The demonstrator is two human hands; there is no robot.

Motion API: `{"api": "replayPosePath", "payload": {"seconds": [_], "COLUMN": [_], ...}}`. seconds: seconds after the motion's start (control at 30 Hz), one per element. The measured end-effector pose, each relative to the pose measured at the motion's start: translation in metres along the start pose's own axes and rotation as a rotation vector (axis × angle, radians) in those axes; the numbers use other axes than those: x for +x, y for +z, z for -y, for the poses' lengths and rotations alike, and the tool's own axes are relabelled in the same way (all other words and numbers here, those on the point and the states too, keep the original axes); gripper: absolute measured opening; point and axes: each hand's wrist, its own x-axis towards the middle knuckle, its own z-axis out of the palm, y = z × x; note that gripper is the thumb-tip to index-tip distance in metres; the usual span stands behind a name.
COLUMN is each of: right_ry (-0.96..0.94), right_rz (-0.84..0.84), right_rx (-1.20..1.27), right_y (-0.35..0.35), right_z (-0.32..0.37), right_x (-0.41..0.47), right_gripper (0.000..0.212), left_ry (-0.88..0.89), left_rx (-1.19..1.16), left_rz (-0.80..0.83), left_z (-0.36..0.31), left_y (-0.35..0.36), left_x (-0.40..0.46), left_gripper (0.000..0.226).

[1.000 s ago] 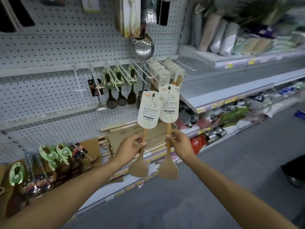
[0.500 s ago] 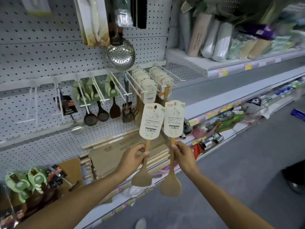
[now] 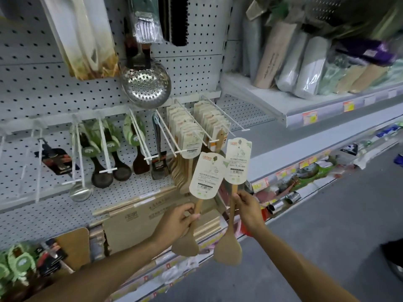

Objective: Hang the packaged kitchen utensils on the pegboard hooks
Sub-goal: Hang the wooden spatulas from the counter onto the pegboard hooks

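At centre frame the left hand [image 3: 176, 221] grips one pale wooden spatula with a cream card header [image 3: 206, 175] and the right hand [image 3: 247, 207] another [image 3: 237, 162], both by the handles, cards upward, probably to thread onto the white wire pegboard hooks [image 3: 209, 127] just above.

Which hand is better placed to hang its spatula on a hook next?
Likely the right hand: its spatula has its card raised beside the hook tips; the left hand holds its spatula lower.
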Motion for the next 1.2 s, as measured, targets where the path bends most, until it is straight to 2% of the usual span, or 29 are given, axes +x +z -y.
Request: {"api": "replayPosePath", "payload": {"seconds": [0.23,0.43,0.57,0.67,0.77,0.87,0.97,1.07,1.1,1.2], "right_ry": [0.005,-0.032,-0.084,-0.1,-0.079,0.06,0.044,-0.091,-0.122,-0.239], "right_rz": [0.08,0.175,0.232,0.256,0.288,0.33,0.29,0.257,0.327,0.694], "right_rx": [-0.008,-0.151,-0.207,-0.257,-0.228,-0.043,-0.064,-0.115,-0.101,-0.066], "right_y": [-0.013,-0.028,-0.036,-0.038,-0.036,-0.031,-0.027,-0.028,-0.028,-0.027], "right_z": [-0.006,-0.026,-0.022,-0.017,-0.009,-0.013,-0.017,-0.01,-0.009,-0.012], "right_x": [0.045,0.087,0.107,0.123,0.141,0.153,0.156,0.149,0.146,0.139], "right_gripper": [0.032,0.03,0.031,0.024,0.028,0.037,0.034,0.01,0.02,0.054], "left_ry": [-0.046,-0.039,-0.051,-0.072,-0.103,-0.128,-0.15,-0.173,-0.183,-0.199], "left_rx": [0.0,0.11,0.131,0.131,0.104,0.075,0.062,0.024,0.01,0.001], "left_rz": [-0.088,-0.14,-0.172,-0.208,-0.257,-0.292,-0.328,-0.366,-0.381,-0.425], "left_z": [-0.002,-0.008,-0.008,-0.009,-0.01,-0.011,-0.013,-0.012,-0.012,-0.013], "left_y": [0.013,0.028,0.039,0.049,0.06,0.071,0.081,0.089,0.091,0.097], "left_x": [0.03,0.046,0.052,0.058,0.063,0.064,0.068,0.072,0.073,0.078], "left_gripper": [0.012,0.028,0.02,0.015,0.011,0.012,0.017,0.011,0.01,0.014]}}
